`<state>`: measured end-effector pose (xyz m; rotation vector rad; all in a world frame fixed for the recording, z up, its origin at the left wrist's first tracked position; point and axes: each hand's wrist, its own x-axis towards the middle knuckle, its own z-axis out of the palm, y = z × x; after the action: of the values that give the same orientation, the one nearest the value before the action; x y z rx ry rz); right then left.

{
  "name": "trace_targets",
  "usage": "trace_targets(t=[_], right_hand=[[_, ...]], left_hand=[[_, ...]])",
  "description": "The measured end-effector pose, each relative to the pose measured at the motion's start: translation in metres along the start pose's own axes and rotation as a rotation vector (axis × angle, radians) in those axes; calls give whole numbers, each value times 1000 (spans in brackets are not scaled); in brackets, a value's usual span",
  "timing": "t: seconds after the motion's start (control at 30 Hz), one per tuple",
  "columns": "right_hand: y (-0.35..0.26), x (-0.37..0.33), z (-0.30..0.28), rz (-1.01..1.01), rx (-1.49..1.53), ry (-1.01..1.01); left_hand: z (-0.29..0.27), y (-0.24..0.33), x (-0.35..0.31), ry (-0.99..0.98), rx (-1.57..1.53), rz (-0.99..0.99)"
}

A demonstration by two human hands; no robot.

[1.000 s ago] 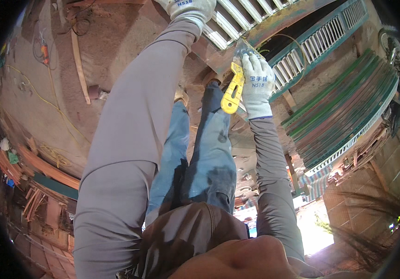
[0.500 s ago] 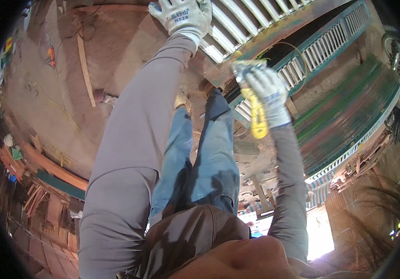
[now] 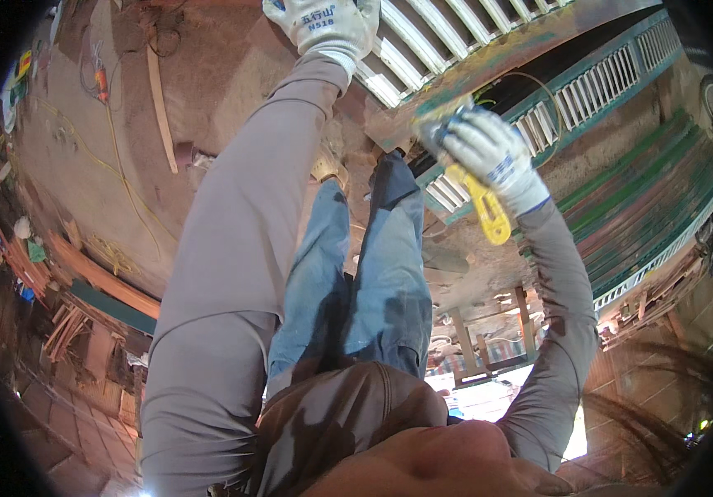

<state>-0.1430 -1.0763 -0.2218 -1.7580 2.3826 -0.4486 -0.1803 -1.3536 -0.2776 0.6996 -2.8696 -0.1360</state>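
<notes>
My left hand (image 3: 325,31), in a white work glove, is at the end of a white slatted panel (image 3: 423,50) and holds it by its end rail. The upper picture edge cuts off the fingertips. In my gloved right hand (image 3: 493,153) is a scraper with a yellow handle (image 3: 489,214), gripped close to its head. The scraper's head (image 3: 435,128) is blurred and lies near the panel's paint-stained side edge (image 3: 489,74); contact cannot be made out.
A teal-framed louvred panel (image 3: 597,91) lies beyond my right hand, with a thin hoop of wire or cord (image 3: 557,108) over it. Long green-painted slatted pieces (image 3: 663,199) are at the right. A wooden strip (image 3: 159,112) and yellow cord (image 3: 112,170) lie on the floor at the left.
My right hand has moved a little rightward with the scraper, and its forearm has swung out to the right. The left hand has kept its place on the panel.
</notes>
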Motion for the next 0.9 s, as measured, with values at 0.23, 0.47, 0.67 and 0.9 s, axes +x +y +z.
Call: trace_targets(t=[0.23,0.47,0.67,0.9], right_hand=[[41,15,24,-95,-29,-82],[0,-11,-1,-54,50,-37],[13,12,16,14,66,-96],[-23,-27,1,196,157,-35]], left_hand=[[6,-3,-3,27,-10,14],[2,0,0,30,-4,21],[5,-2,-2,49,-3,26],[1,1,0,-21,-18,-4]])
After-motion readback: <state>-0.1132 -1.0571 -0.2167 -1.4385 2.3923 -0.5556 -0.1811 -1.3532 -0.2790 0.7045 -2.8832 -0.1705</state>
